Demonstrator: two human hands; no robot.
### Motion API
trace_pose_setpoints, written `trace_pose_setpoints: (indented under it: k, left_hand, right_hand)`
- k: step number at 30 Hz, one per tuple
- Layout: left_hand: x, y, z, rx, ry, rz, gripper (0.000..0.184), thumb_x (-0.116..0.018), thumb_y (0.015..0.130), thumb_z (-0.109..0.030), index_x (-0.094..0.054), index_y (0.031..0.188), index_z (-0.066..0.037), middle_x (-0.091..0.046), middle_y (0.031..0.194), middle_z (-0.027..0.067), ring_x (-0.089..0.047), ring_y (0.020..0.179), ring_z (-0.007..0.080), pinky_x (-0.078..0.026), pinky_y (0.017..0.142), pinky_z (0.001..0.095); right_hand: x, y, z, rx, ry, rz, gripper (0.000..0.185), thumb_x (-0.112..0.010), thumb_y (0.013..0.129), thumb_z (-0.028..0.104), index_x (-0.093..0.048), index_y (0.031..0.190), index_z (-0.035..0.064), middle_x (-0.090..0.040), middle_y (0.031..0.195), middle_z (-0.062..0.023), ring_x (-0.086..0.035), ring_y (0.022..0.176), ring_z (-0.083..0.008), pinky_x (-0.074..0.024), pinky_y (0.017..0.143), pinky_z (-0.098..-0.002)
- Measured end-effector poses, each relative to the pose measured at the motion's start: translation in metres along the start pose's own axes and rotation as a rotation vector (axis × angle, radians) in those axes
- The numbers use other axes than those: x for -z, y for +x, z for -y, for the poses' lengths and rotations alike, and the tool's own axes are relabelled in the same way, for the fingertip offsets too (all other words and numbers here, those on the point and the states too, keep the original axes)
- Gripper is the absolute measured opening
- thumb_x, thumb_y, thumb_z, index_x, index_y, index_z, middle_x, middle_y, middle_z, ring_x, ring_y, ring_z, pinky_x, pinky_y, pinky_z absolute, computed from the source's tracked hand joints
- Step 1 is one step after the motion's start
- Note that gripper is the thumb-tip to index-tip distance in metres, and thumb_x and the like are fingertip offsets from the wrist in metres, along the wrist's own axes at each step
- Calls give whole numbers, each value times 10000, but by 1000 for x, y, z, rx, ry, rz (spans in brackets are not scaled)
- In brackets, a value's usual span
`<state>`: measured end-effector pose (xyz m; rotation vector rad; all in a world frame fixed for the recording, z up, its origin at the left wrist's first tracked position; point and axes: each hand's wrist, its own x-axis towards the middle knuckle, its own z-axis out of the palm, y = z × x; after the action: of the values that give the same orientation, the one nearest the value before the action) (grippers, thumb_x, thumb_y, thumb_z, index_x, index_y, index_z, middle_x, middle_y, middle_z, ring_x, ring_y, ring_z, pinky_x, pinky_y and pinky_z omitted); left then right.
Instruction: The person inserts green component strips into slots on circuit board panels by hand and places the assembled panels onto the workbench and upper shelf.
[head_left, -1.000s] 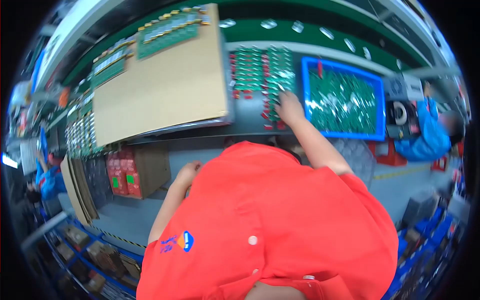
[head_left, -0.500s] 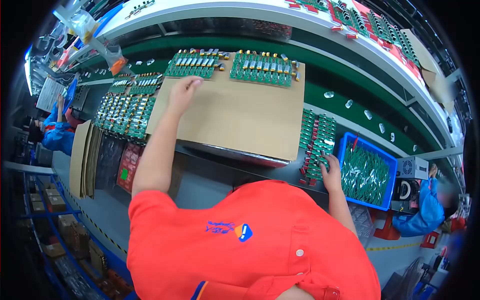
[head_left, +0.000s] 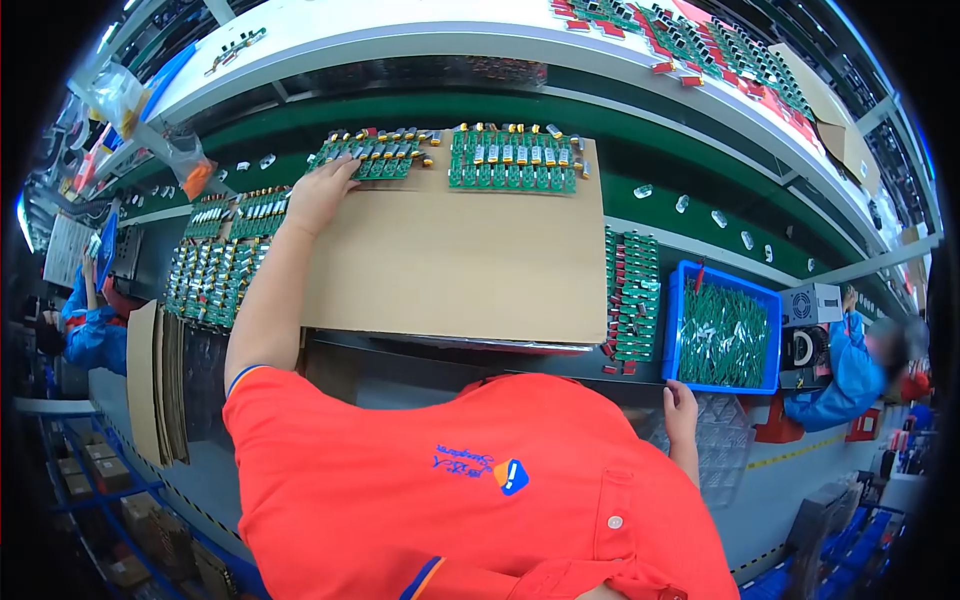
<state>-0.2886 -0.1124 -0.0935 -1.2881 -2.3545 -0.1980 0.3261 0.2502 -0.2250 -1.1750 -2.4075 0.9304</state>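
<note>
My left hand (head_left: 318,198) is at the lower left side of a group of green circuit boards (head_left: 385,158) with metal cylindrical parts, its fingers closed at their edge. These boards lie on a large brown cardboard sheet (head_left: 450,260), beside a second similar group (head_left: 512,160). Near the table's front edge, below the corner of a blue tray (head_left: 672,330), my right hand (head_left: 681,408) is loosely open and holds nothing visible. Narrow green boards (head_left: 725,335) fill the tray. Rows of small boards with red parts (head_left: 633,290) lie between cardboard and tray.
More boards (head_left: 215,270) cover the table at the left. Behind runs a green belt (head_left: 690,215) with small clear pieces, under a white shelf (head_left: 420,45). Upright cardboard sheets (head_left: 155,385) stand at the lower left. People in blue work at far left (head_left: 98,335) and right (head_left: 840,370).
The view has swung round since the first frame. My left hand has risen from beside my body to the boards on the cardboard. My right hand has left the red-part boards for the table's front edge.
</note>
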Motion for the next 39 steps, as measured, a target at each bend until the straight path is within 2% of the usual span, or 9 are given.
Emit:
trace_pose_setpoints:
  k: [6, 9, 16, 23, 30, 33, 36, 37, 39]
  left_hand:
    - [10, 35, 32, -82, 23, -65, 91, -510, 899, -152, -581, 954, -140, -652, 894, 73, -638, 799, 265, -499, 656, 394]
    - [32, 74, 41, 163, 46, -35, 156, -529, 890, -222, -618, 986, -138, -664, 891, 95, -626, 857, 302, -494, 711, 427]
    - [122, 106, 34, 15, 188, -58, 137, -548, 882, -181, -640, 961, -118, -665, 883, 112, -620, 859, 325, -477, 754, 431]
    - [224, 100, -75, -106, -236, 235, 183, -564, 887, -156, -618, 1018, -39, -638, 829, 126, -597, 734, 259, -476, 710, 332]
    - [256, 124, -239, -691, -602, 354, 176, -663, 809, -46, -625, 972, 12, -657, 852, 120, -627, 766, 222, -487, 716, 301]
    - [241, 154, -324, -822, -665, 446, 151, -660, 811, -47, -641, 956, -9, -649, 831, 124, -623, 768, 260, -485, 707, 328]
    - [218, 171, -383, -831, -583, 427, 197, -650, 823, -65, -646, 1019, -50, -645, 902, 121, -616, 816, 272, -488, 732, 334]
    - [201, 178, -395, -850, -662, 303, 276, -643, 831, -76, -621, 1107, -67, -635, 999, 117, -617, 881, 255, -493, 769, 320]
    - [175, 191, -419, -812, -954, -153, 241, -625, 855, -178, -639, 1069, -69, -666, 981, 106, -638, 897, 248, -488, 763, 325]
  right_hand:
    - [-16, 6, 21, 35, -28, -8, 193, -609, 863, 78, -626, 1042, 7, -642, 945, -129, -633, 827, -207, -495, 745, -304]
    - [-25, 16, 37, 108, -48, 24, 191, -605, 872, 83, -621, 1043, 2, -642, 942, -123, -631, 825, -185, -494, 744, -290]
    - [-24, 17, 60, 112, 41, 21, 191, -596, 878, 84, -616, 1047, -2, -641, 920, -119, -630, 811, -178, -493, 733, -278]
    - [1, 39, 99, -77, 650, 181, 233, -538, 914, 113, -600, 1109, 2, -631, 1061, -84, -608, 932, -170, -488, 820, -290]
    - [36, 80, 232, 320, 1328, 1049, 672, -398, 941, 530, -416, 1319, -25, -483, 1306, -176, -520, 1160, -272, -476, 908, -419]
    - [73, 83, 273, 180, 1421, 1190, 1018, -312, 732, 816, -335, 1406, 53, -466, 1340, -187, -527, 1165, -309, -456, 939, -466]
    - [93, 88, 253, 117, 1651, 1333, 1124, -373, 618, 861, -292, 1433, 91, -425, 1374, -215, -493, 1187, -418, -441, 933, -567]
    - [92, 93, 241, 158, 1801, 1380, 1086, -409, 679, 845, -212, 1464, 120, -225, 1474, -254, -331, 1269, -523, -407, 894, -670]
    - [110, 87, 220, -37, 2162, 1280, 984, -442, 772, 760, -181, 1473, 120, -227, 1472, -261, -310, 1270, -542, -339, 926, -710]
